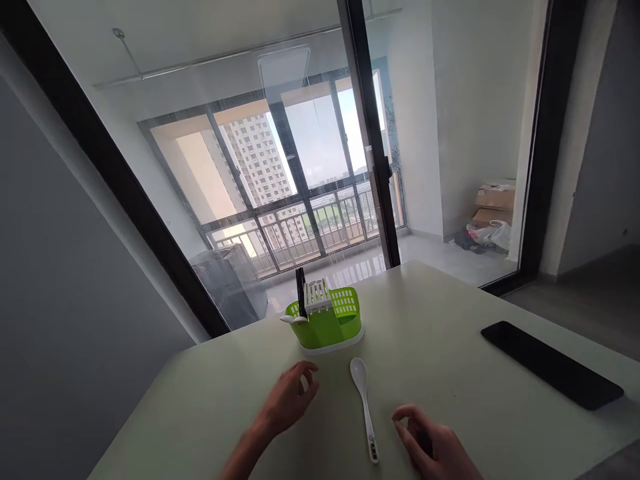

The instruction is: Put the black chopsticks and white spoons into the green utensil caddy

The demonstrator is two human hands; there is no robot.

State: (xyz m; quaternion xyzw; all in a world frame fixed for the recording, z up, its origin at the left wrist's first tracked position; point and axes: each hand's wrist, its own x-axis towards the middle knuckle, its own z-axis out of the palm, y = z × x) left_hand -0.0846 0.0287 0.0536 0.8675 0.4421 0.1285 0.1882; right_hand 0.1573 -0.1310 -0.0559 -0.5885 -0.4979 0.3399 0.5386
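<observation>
A white long-handled spoon (367,410) lies on the table, bowl away from me and handle toward me. To its left, my left hand (293,397) hovers low with loosely curved fingers, thumb apart, holding nothing. On the spoon's right, my right hand (433,440) is half curled, with a gap between thumb and forefinger and nothing in it. Neither hand touches the spoon. Behind them stands a green utensil basket (325,331) with a white slotted piece (317,297) on top. Black chopsticks (301,292) stand in its left part, where white spoon ends (294,320) stick out over the rim.
A long black flat mat or slab (553,363) lies on the pale table (430,320) at the right. Beyond the table's far edge is a dark-framed glass sliding door (373,133). Cardboard boxes (495,203) and bags are on the floor behind it.
</observation>
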